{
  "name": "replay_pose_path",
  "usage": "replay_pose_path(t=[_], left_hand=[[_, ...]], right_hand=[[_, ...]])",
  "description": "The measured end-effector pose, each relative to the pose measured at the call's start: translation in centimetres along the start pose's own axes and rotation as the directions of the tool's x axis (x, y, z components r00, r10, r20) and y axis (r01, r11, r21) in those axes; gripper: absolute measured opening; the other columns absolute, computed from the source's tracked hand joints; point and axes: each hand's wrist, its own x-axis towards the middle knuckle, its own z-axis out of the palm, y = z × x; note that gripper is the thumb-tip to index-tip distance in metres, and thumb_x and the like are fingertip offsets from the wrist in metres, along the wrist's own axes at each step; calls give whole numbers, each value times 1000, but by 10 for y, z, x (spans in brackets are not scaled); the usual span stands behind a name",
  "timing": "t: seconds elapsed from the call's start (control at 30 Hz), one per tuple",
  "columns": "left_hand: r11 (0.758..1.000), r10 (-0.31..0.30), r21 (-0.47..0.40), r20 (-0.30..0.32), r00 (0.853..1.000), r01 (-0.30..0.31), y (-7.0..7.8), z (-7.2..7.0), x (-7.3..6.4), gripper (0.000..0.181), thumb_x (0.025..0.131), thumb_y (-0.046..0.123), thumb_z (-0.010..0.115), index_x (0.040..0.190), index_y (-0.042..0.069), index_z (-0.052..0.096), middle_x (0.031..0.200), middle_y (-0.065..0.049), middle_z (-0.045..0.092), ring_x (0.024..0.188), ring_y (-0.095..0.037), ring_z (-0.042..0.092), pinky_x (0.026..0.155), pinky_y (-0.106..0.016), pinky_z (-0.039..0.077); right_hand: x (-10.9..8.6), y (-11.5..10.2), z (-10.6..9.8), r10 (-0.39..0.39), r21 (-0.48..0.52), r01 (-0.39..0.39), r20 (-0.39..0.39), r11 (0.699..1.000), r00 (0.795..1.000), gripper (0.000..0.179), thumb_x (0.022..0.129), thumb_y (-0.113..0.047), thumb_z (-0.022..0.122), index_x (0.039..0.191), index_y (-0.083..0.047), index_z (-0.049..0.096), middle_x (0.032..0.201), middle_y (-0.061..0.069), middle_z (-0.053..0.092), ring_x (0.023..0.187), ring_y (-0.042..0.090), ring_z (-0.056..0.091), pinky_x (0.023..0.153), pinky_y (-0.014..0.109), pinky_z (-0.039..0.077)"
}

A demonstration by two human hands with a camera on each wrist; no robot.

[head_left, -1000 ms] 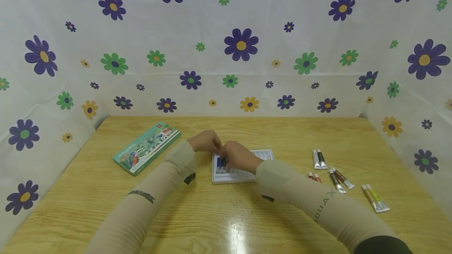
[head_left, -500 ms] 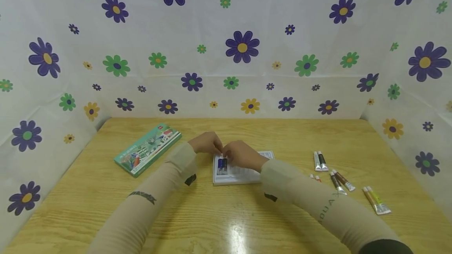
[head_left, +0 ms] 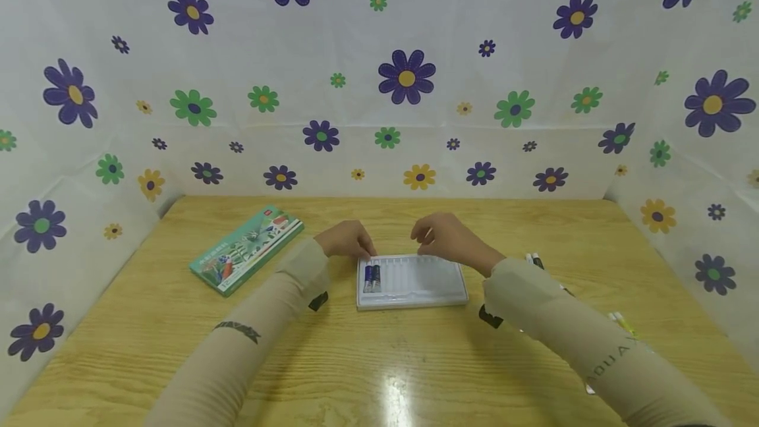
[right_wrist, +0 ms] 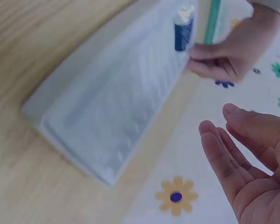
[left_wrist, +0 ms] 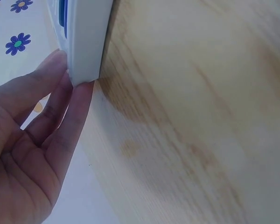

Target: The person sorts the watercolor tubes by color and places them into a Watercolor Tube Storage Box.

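A white plastic paint tray (head_left: 429, 282) with narrow slots lies in the middle of the table. Two paint tubes, a blue one (head_left: 368, 278) and a darker one (head_left: 376, 277), lie side by side in its leftmost slots. My left hand (head_left: 348, 240) pinches the tray's far left corner; in the left wrist view the thumb (left_wrist: 56, 60) is on the rim and fingers are against the side. Above the tray's far edge is my right hand (head_left: 449, 237), fingers loosely bent and holding nothing, apart from the tray in the right wrist view.
A green paint box (head_left: 249, 249) lies at an angle on the left of the table. To the right, several loose tubes, including a black-capped one (head_left: 537, 260) and a yellow one (head_left: 625, 325), are partly hidden behind my right sleeve (head_left: 569, 328). Flowered cloth (head_left: 356, 97) encloses the back and sides.
My right hand has left the tubes at the tray's left end and moved right, uncovering both tubes and the slots. The left hand stays at the corner.
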Motion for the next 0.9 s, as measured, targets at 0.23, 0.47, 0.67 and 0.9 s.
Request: replay_pose_path(t=[0.23,0.47,0.67,0.9], left_hand=[[1000,-5,-24,-2,1000,5,2,1,1,11,84,8,68,92,7,75,97,-8,73,82,-12,62,79,-27,52],[1000,6,-26,-6,1000,-6,2,3,1,11,84,7,68,92,6,74,96,-8,73,81,-12,62,78,-27,52],[1000,-8,-26,-10,1000,8,0,4,3,11,84,8,67,93,7,74,96,-8,73,83,-13,63,79,-27,51],[1000,6,-8,-25,1000,-7,2,2,-4,13,84,7,67,95,6,73,99,-10,72,87,-17,65,83,-31,51]], right_hand=[[-31,28,-38,43,-33,-46,-94,998,995,22,84,-4,66,106,1,65,103,20,67,93,30,66,79,37,55],[-58,61,-59,103,-66,-111,-116,992,988,23,85,-4,64,106,5,63,100,23,65,93,35,65,80,42,54],[-76,86,-65,136,-130,-148,-93,980,986,23,83,-3,65,103,9,64,94,22,67,87,34,65,77,44,54],[-86,106,-71,158,-174,-171,-89,970,983,23,82,-3,67,100,10,63,89,22,68,81,32,64,72,43,53]])
